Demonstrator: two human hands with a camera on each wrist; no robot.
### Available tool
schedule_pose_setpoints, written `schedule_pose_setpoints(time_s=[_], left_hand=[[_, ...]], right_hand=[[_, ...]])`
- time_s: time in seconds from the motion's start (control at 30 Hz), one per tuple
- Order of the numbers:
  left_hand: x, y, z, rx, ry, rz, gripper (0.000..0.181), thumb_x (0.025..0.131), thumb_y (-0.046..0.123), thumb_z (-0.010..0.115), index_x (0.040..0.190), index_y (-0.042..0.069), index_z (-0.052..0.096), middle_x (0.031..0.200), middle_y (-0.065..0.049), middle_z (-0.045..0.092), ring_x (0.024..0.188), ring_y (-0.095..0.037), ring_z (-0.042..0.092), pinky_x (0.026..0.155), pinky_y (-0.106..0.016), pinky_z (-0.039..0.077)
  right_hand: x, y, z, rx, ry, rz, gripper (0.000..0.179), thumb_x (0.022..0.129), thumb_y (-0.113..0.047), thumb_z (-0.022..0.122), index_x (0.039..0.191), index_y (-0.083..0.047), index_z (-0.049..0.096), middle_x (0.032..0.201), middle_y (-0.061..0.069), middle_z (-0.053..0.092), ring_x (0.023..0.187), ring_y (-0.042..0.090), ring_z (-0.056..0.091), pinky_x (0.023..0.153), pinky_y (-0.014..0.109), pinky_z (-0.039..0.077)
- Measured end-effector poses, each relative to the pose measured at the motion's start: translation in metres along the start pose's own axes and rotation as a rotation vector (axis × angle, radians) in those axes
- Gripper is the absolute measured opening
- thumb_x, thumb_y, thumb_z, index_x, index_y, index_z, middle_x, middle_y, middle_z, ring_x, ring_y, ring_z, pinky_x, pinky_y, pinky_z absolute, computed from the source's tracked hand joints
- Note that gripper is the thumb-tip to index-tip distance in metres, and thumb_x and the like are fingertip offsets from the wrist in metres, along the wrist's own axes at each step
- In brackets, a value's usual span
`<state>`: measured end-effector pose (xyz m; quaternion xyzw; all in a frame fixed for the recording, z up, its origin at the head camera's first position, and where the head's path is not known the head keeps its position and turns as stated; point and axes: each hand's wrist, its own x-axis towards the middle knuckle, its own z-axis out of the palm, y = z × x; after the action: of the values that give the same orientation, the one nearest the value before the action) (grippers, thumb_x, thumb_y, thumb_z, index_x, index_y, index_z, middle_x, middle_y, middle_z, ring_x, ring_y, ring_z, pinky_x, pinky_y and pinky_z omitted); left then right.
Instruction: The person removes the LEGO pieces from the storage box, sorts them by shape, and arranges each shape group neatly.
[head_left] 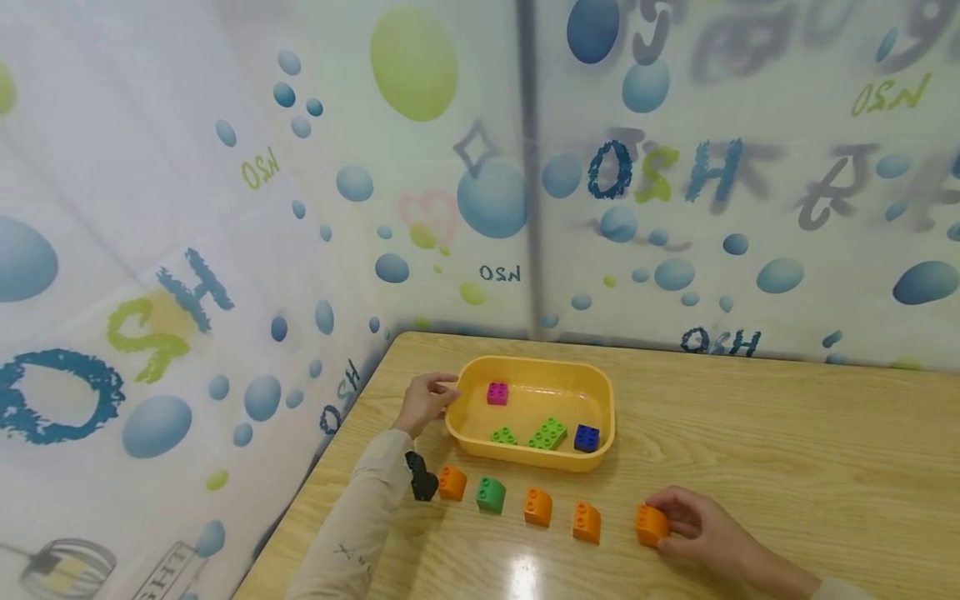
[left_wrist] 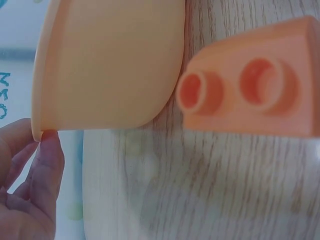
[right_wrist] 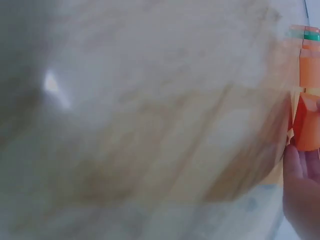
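My left hand (head_left: 427, 403) pinches the left rim of a yellow plastic tub (head_left: 534, 457); in the left wrist view, thumb and fingers (left_wrist: 46, 160) meet at its lip. Inside the tub lie a magenta brick (head_left: 497, 393), two lime green bricks (head_left: 548, 434) and a dark blue brick (head_left: 587, 437). Farther right, my right hand (head_left: 701, 533) holds an orange rounded brick (head_left: 651, 525) between thumb and fingers, low over the table. The right wrist view catches that orange brick (right_wrist: 307, 122) at its right edge, partly cut off.
In front of the tub runs a row of rounded bricks: an orange one (head_left: 452, 482), a green one (head_left: 491, 495), and two more orange ones, the last (head_left: 587, 522) nearest my right hand. Patterned curtains (head_left: 450, 208) border the wooden table (head_left: 787, 450) at the back and left.
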<state>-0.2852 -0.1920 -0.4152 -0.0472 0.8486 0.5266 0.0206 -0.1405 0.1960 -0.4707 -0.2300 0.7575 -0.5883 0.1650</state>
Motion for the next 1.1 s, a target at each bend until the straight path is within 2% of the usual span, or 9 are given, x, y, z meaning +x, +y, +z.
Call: schedule_pose_setpoints(time_s=[0.1,0.27,0.4,0.5,0.7,0.87,1.1], left_hand=[[0.000,0.000,0.000,-0.005,-0.002,0.000,0.030,0.082,0.005,0.062,0.111,0.004,0.060,0.088,-0.014,0.055,0.077,-0.032,0.059,0.058,-0.032,0.053],[-0.001,0.000,0.001,0.001,0.003,0.003,0.030,0.082,0.006,0.062,0.111,0.004,0.060,0.087,-0.013,0.055,0.075,-0.030,0.059,0.057,-0.031,0.053],[-0.001,0.001,0.000,-0.002,0.001,0.008,0.030,0.082,0.005,0.062,0.111,0.004,0.060,0.087,-0.014,0.055,0.074,-0.029,0.059,0.057,-0.030,0.053],[-0.001,0.001,0.000,0.001,0.001,0.008,0.030,0.082,0.006,0.062,0.112,0.004,0.060,0.088,-0.014,0.055,0.075,-0.030,0.059,0.057,-0.030,0.053],[-0.001,0.001,0.001,0.007,0.002,-0.002,0.030,0.082,0.006,0.062,0.112,0.004,0.060,0.088,-0.014,0.056,0.076,-0.030,0.059,0.057,-0.030,0.053],[-0.001,0.001,0.001,0.004,-0.003,0.002,0.030,0.082,0.005,0.062,0.111,0.003,0.060,0.088,-0.014,0.055,0.076,-0.031,0.059,0.057,-0.031,0.053],[-0.002,0.002,0.000,0.000,-0.003,0.000,0.030,0.082,0.005,0.061,0.112,0.003,0.059,0.087,-0.014,0.055,0.077,-0.033,0.058,0.057,-0.031,0.053]], right_hand=[[-0.002,0.001,0.001,-0.040,0.010,-0.052,0.042,0.078,-0.008,0.066,0.107,0.015,0.047,0.105,0.024,0.052,0.093,-0.003,0.052,0.077,0.014,0.045],[-0.001,-0.001,0.004,-0.150,0.040,-0.103,0.040,0.076,-0.012,0.069,0.105,0.010,0.051,0.101,0.018,0.055,0.091,-0.002,0.052,0.075,0.018,0.047],[-0.001,-0.003,0.006,-0.189,0.041,-0.034,0.043,0.076,-0.016,0.070,0.107,0.006,0.052,0.104,0.014,0.056,0.091,-0.004,0.051,0.076,0.016,0.046],[-0.002,-0.005,0.006,-0.203,0.023,0.009,0.046,0.076,-0.020,0.070,0.109,0.005,0.051,0.108,0.017,0.054,0.094,-0.005,0.049,0.078,0.015,0.045],[-0.002,-0.007,0.006,-0.226,0.004,0.049,0.050,0.076,-0.024,0.069,0.114,0.004,0.051,0.111,0.017,0.054,0.095,-0.004,0.049,0.079,0.016,0.044],[-0.003,-0.008,0.008,-0.305,0.013,0.024,0.048,0.077,-0.024,0.069,0.114,0.003,0.053,0.110,0.015,0.056,0.094,-0.003,0.050,0.078,0.019,0.045],[-0.002,-0.009,0.009,-0.292,0.001,0.056,0.048,0.077,-0.024,0.069,0.114,0.002,0.053,0.110,0.014,0.056,0.094,-0.002,0.050,0.078,0.018,0.045]])
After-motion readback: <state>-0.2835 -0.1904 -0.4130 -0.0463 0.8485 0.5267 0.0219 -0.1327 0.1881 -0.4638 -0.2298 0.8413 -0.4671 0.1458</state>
